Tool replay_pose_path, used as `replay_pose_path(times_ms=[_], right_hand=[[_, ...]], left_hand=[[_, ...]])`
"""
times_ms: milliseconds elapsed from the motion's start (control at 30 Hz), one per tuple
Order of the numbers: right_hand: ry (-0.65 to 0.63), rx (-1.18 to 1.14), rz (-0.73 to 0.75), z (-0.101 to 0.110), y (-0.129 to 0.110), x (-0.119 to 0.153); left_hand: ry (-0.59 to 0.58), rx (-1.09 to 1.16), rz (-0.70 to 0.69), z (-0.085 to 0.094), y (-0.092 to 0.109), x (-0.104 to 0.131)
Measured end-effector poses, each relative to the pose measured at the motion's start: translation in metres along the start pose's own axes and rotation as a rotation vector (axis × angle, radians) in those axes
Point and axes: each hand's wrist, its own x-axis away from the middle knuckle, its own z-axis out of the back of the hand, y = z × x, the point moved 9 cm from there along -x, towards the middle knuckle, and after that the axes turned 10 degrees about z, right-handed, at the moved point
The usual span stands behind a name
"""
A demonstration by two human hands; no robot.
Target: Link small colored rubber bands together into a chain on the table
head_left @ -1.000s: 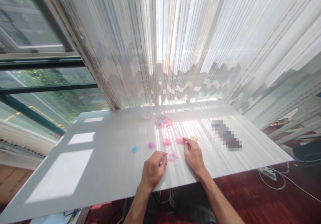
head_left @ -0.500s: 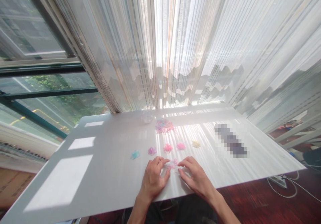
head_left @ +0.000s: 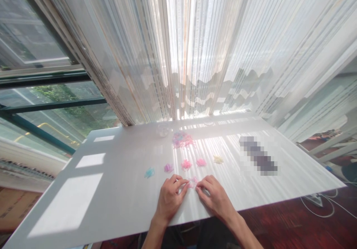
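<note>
Fingers (head_left: 180, 184), sunlit table (head_left: 125, 204), curtain (head_left: 220, 37) beyond.

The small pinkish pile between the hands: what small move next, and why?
Perhaps ease one piece loose from the small pinkish pile with the right hand: that hand is beside it, the left hand flanks its other side, and five separate colour piles lie beyond.

From a single head-worn camera, we look forward and down, close above the near side of a white table (head_left: 119, 197), toward a pale curtain (head_left: 195, 55).
</note>
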Motion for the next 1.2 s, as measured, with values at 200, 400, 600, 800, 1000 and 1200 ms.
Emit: replay_pose_path(times_ms=[200, 400, 600, 800, 1000, 1200], right_hand=[[0.093, -0.062, 0.013, 0.007, -0.006, -0.012], [0.086, -0.06, 0.073, -0.006, -0.009, -0.022], [0.077, -0.079, 0.061, -0.01, -0.007, -0.022], [0.137, -0.117, 0.092, -0.005, -0.007, -0.019], [0.127, -0.12, 0.132, -0.01, -0.007, -0.018], [0.154, -0.168, 0.085, -0.007, -0.004, -0.017]], left_hand=[[-0.001, 0.193, 0.047, 0.002, -0.007, 0.0], [0.044, 0.27, 0.066, 0.008, -0.009, -0.001], [0.05, 0.274, 0.093, 0.008, -0.011, 0.0], [0.03, 0.265, 0.079, 0.004, -0.013, 0.0], [0.032, 0.263, 0.06, 0.004, -0.013, 0.0], [0.013, 0.22, 0.068, 0.002, -0.012, 0.0]])
